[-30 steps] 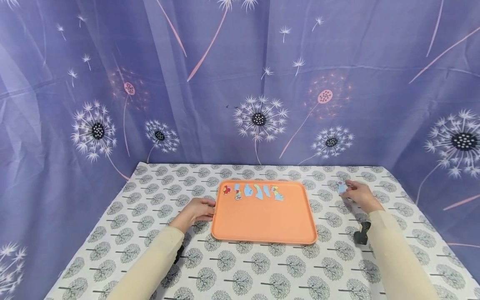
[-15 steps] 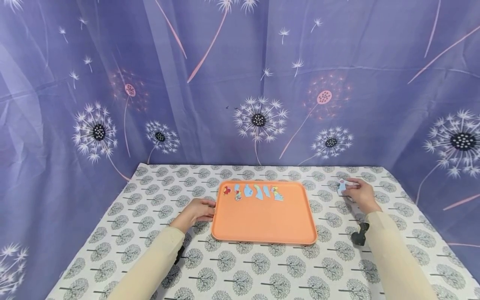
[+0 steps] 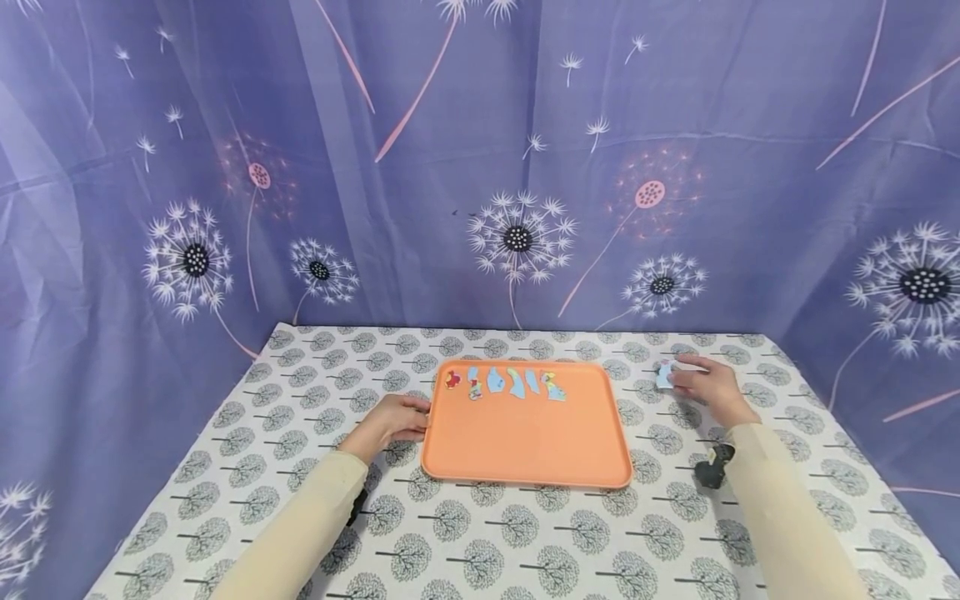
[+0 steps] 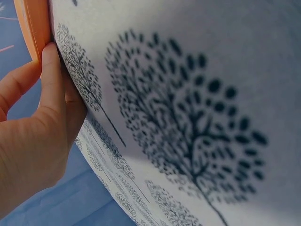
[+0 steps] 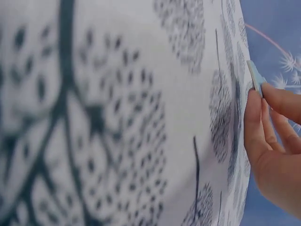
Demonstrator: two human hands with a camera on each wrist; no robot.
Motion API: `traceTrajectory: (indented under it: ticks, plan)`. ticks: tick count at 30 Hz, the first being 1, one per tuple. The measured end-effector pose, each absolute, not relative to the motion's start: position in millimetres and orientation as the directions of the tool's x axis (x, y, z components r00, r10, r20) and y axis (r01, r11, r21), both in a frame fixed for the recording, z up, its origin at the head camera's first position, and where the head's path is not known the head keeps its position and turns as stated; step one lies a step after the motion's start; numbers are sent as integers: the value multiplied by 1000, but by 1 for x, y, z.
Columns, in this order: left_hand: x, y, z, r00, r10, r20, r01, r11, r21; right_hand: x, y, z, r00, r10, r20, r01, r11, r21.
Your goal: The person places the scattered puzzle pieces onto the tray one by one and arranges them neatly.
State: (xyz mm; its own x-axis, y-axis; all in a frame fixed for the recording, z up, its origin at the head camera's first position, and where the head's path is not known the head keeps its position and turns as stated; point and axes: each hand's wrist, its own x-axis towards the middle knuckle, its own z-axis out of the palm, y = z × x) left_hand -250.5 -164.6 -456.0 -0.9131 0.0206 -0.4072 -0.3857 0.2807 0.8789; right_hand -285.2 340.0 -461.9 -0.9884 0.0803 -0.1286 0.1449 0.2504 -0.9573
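Between the thumb and fingertips of my right hand (image 3: 708, 387) is a light blue puzzle piece (image 3: 664, 375), held just above the cloth right of the tray. The right wrist view shows this puzzle piece (image 5: 256, 79) nearly edge-on, pinched at its lower end. My left hand (image 3: 390, 425) rests its fingertips against the left rim of an orange tray (image 3: 525, 442). Seen from the left wrist, those fingers (image 4: 52, 80) are fairly straight where they meet the tray's outer wall (image 4: 35, 23).
Along the tray's far edge lies a row of several puzzle pieces, from a red piece (image 3: 453, 380) to a yellow and blue piece (image 3: 553, 387). A tree-print cloth (image 3: 517, 529) covers the table. Behind it hangs a purple dandelion curtain (image 3: 420, 208).
My right hand has moved a little left toward the tray, bringing the pinched puzzle piece along. My left hand and the tray stay in place.
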Motion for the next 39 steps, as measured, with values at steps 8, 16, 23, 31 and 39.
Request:
traceTrajectory:
  ticks: [8,16,23,31,39]
  plan:
    - [-249,-165,-454,-912,32,-408,-386,264,884,-288,321,-456,-987,-15,-158,148,278,-949]
    - [-249,-165,-453,-909,30,-415,-390,282,876,-290,301,-450,-986,-56,-159,127,372,-920]
    - [-248,-166,-451,-913,58,-404,-376,267,888,-293,287,-450,-985,-86,-148,114,313,-943]
    - [-248,-164,-454,-909,19,-416,-392,297,871,-294,268,-451,-986,-122,-115,87,213,-973]
    - [-251,-165,-457,-913,29,-407,-384,274,882,-297,251,-454,-981,-143,-133,102,208,-973]
